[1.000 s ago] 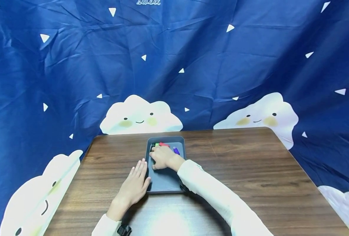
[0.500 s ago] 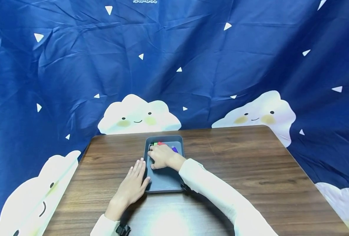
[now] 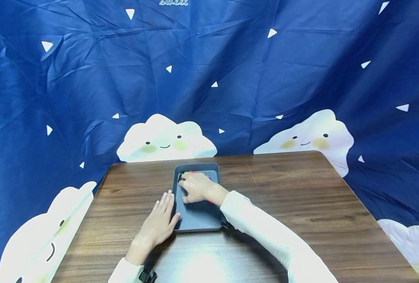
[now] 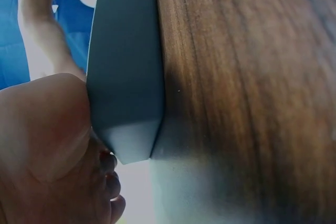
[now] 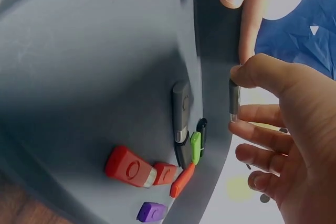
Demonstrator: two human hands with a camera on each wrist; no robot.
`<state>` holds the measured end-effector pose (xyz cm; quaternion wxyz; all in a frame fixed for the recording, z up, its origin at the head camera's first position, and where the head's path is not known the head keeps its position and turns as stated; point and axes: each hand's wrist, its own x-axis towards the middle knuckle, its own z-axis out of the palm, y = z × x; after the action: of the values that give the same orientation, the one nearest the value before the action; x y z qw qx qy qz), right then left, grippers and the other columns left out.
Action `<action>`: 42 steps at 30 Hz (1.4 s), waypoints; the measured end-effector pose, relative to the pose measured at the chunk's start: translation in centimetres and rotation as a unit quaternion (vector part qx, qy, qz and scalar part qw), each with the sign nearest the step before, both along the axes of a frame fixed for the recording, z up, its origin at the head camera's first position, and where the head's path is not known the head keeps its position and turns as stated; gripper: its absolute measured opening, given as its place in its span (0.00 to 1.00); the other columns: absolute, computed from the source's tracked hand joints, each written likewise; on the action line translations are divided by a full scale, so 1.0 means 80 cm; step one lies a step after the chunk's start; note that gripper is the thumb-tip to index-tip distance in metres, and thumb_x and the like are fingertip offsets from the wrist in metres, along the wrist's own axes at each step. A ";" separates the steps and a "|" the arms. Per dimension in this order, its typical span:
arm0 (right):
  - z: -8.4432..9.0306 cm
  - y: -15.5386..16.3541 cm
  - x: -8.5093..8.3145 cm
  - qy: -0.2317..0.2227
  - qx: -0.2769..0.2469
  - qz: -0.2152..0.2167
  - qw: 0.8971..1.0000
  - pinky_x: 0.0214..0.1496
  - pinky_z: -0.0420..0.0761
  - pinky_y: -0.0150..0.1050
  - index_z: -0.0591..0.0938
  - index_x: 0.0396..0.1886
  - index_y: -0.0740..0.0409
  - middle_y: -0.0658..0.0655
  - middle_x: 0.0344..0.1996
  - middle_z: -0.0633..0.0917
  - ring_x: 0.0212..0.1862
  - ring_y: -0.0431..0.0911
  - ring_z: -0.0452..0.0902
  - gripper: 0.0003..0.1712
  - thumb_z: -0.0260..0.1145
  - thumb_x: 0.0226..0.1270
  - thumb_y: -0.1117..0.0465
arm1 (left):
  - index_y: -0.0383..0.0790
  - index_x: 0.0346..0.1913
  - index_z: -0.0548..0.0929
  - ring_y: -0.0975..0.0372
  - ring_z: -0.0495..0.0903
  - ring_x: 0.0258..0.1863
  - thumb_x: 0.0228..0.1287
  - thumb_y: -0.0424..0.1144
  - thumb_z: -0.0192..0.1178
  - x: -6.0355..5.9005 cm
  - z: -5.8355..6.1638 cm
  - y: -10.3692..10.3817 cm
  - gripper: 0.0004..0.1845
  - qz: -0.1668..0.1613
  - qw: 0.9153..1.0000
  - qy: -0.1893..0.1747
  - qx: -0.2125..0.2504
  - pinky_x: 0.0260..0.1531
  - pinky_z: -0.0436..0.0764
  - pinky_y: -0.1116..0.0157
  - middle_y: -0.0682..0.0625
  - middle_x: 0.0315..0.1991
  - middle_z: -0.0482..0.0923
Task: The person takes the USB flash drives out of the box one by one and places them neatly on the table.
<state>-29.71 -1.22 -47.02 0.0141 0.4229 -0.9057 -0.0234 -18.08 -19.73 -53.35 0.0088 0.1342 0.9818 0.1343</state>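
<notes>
A shallow grey tray [image 3: 197,218] lies on the wooden table. My left hand [image 3: 157,222] rests against its left wall with straight fingers. My right hand [image 3: 199,188] is over the tray's far left part. In the right wrist view, its thumb and fingers pinch a small dark grey USB flash drive [image 5: 234,98], metal plug showing. Below it in the tray lie another grey flash drive [image 5: 180,106], a red flash drive [image 5: 126,166], and a purple one [image 5: 151,212]. Green [image 5: 196,146] and black [image 5: 203,128] pieces stand close to the wall. In the head view the right hand hides most of them.
The brown table [image 3: 283,204] spreads out around the tray. Behind it hangs a blue curtain [image 3: 230,78] printed with white clouds and triangles. A white sleeve [image 3: 273,236] crosses over the tray's right edge.
My right forearm has shifted slightly to the right, covering more of the purple flash drive. A bit of red now shows below the right wrist. The left hand keeps its place at the tray.
</notes>
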 end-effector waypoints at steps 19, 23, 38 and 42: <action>0.015 0.028 0.008 0.018 -0.022 0.008 1.000 0.35 0.83 0.37 0.86 0.61 0.48 0.49 0.49 0.85 0.36 0.41 0.77 0.28 0.72 0.66 0.41 | 0.26 0.84 0.54 0.42 0.49 0.87 0.85 0.50 0.51 0.005 0.007 0.003 0.39 -0.007 1.000 0.005 0.001 0.84 0.56 0.42 0.33 0.86 0.48; 0.019 0.036 0.007 0.018 -0.038 0.007 0.999 0.27 0.77 0.35 0.86 0.59 0.48 0.50 0.50 0.84 0.31 0.41 0.75 0.27 0.73 0.66 0.41 | 0.26 0.84 0.54 0.42 0.49 0.87 0.85 0.50 0.51 0.006 0.008 0.003 0.39 -0.004 1.000 0.003 0.002 0.85 0.56 0.42 0.33 0.86 0.48; 0.034 0.062 0.009 0.021 -0.057 0.002 0.998 0.22 0.66 0.32 0.87 0.59 0.49 0.49 0.44 0.83 0.25 0.40 0.72 0.27 0.75 0.65 0.42 | 0.27 0.84 0.54 0.42 0.49 0.87 0.85 0.50 0.51 0.006 0.011 0.005 0.39 -0.003 1.000 -0.010 0.010 0.85 0.55 0.42 0.33 0.86 0.48; 0.034 0.068 0.006 0.015 -0.055 -0.006 0.998 0.24 0.68 0.32 0.87 0.61 0.49 0.49 0.48 0.84 0.27 0.39 0.73 0.28 0.75 0.65 0.42 | 0.27 0.84 0.54 0.42 0.49 0.87 0.85 0.50 0.51 0.006 0.012 0.004 0.39 -0.003 1.000 -0.010 0.008 0.85 0.55 0.42 0.33 0.86 0.48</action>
<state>-29.26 4.21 -44.29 0.0509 0.4156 -0.9079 0.0197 -17.61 -19.40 -52.37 0.0174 0.1356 0.9801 0.1438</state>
